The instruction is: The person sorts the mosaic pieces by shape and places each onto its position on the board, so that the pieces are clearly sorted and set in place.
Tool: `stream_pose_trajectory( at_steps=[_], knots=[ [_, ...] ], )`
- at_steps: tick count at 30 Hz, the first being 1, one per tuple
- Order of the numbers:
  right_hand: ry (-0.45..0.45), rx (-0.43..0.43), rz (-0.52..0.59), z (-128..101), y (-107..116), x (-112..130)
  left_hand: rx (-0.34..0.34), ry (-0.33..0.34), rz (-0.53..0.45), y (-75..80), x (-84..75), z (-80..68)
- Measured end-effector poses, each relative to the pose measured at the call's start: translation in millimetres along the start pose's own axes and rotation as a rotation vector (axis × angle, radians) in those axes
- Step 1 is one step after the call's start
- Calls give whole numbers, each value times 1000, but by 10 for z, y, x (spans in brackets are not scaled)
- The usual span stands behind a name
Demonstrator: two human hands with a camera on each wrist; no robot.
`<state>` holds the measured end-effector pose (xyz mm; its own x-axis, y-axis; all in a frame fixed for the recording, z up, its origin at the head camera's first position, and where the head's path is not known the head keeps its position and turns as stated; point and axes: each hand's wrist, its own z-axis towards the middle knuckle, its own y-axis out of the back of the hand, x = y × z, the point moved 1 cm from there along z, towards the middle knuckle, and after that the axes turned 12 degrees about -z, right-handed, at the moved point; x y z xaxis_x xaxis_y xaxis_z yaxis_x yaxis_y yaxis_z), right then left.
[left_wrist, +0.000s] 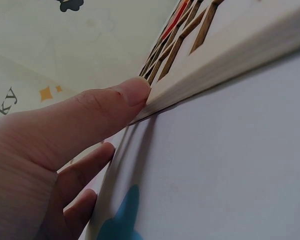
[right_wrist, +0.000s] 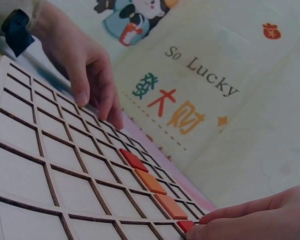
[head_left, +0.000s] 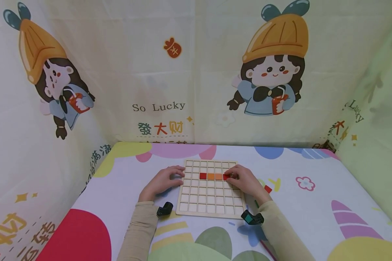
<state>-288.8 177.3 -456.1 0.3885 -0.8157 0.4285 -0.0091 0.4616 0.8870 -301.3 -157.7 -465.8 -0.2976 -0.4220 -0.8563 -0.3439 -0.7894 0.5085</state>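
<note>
A square wooden grid board (head_left: 212,216) lies on the table, divided into small cells. In one row, a red tile (head_left: 203,176) is followed by two orange tiles (head_left: 214,176), and another red tile (head_left: 226,177) sits at the right end. My right hand (head_left: 246,181) pinches that right-end red tile between thumb and index finger, seen low in the right wrist view beside the red tile (right_wrist: 186,226). At the board's left edge is my left hand (head_left: 163,183), its fingers relaxed and spread. In the left wrist view its thumb (left_wrist: 105,102) rests against the wooden rim (left_wrist: 190,82).
A loose red tile (head_left: 268,189) lies on the table beyond the right wrist. A thin dark red stick (head_left: 268,250) lies partly under the right sleeve. The tabletop (head_left: 310,214) carries a colourful printed cover, and patterned curtains (head_left: 212,72) stand around it.
</note>
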Motion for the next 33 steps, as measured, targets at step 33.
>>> stream_pose_trajectory(
  at_steps=[33],
  knots=[
    [-156, 33, -45, -623, 597, -527, -2, -13, 2, -12, -4, -2]
  ],
)
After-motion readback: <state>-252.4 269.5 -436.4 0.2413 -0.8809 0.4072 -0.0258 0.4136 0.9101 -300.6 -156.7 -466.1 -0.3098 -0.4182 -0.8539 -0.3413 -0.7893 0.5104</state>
